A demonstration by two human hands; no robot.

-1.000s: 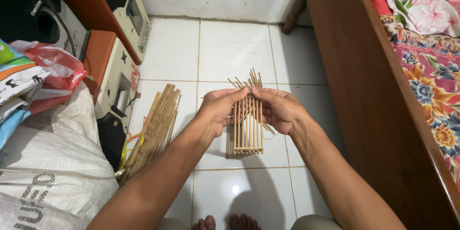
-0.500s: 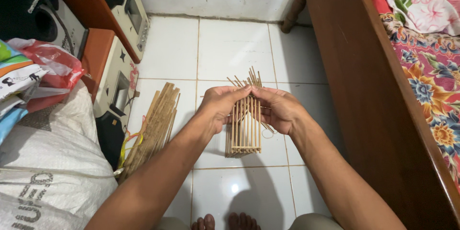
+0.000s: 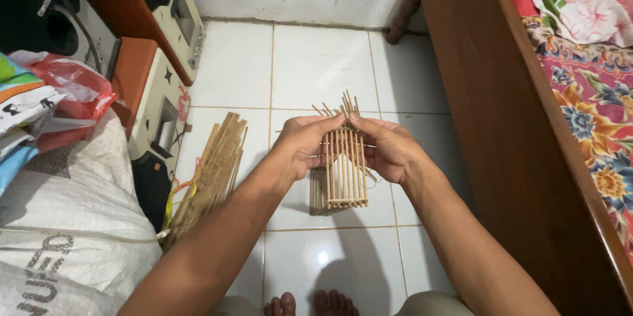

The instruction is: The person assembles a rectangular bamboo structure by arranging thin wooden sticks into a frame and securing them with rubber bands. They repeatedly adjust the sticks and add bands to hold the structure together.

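A small cage-like frame of thin bamboo sticks (image 3: 343, 177) is held upright above the white tiled floor, its stick ends fanning out at the top. My left hand (image 3: 303, 144) grips its upper left side, fingers curled over the top bars. Against the upper right side my right hand (image 3: 389, 148) closes on the sticks. The lower half of the frame hangs free below both hands.
A bundle of flat bamboo strips (image 3: 211, 174) tied with yellow cord lies on the floor to the left. A white woven sack (image 3: 66, 224) and plastic bags sit at far left beside cream machines (image 3: 161, 118). A wooden bed frame (image 3: 501, 125) runs along the right. My toes (image 3: 310, 304) show at bottom.
Both hands have stayed on the top of the stick frame, with only small finger shifts. The frame keeps its place.
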